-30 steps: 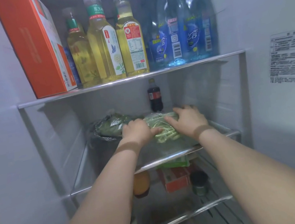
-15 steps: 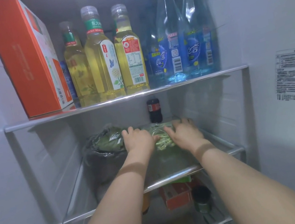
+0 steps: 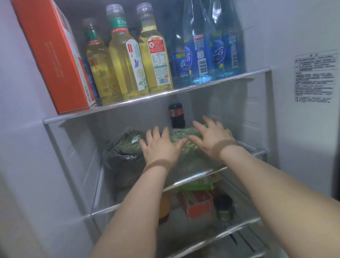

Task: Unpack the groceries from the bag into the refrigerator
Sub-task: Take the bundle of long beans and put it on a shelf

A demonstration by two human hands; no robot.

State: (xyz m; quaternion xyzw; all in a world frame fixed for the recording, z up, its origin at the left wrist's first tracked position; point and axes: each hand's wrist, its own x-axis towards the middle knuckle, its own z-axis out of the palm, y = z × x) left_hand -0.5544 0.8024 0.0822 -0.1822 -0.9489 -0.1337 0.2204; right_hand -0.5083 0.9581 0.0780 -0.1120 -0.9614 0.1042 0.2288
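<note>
Clear plastic bag of green vegetables (image 3: 187, 148) lying on the middle glass shelf (image 3: 195, 177) of the white refrigerator (image 3: 17, 133), just in front of a small dark cola bottle (image 3: 176, 115) standing at the back. Left hand (image 3: 160, 148) and right hand (image 3: 212, 136) both reaching in over that bag, palms down, fingers (image 3: 156, 132) straight and spread apart, gripping nothing; whether touching the plastic or hovering just above it cannot be told through the blur. Lying just left of the clear bag, a dark plastic bag with leafy greens (image 3: 123, 153) showing at its top. Standing on the upper shelf (image 3: 156, 96), an orange cardboard box (image 3: 53, 53) at the left, three yellow oil-coloured bottles (image 3: 126, 56) in the middle, and tall blue-capped clear bottles (image 3: 208, 31) at the right. Showing under the middle shelf, an orange-red carton (image 3: 198, 205) and a small dark-lidded jar (image 3: 224, 208).
</note>
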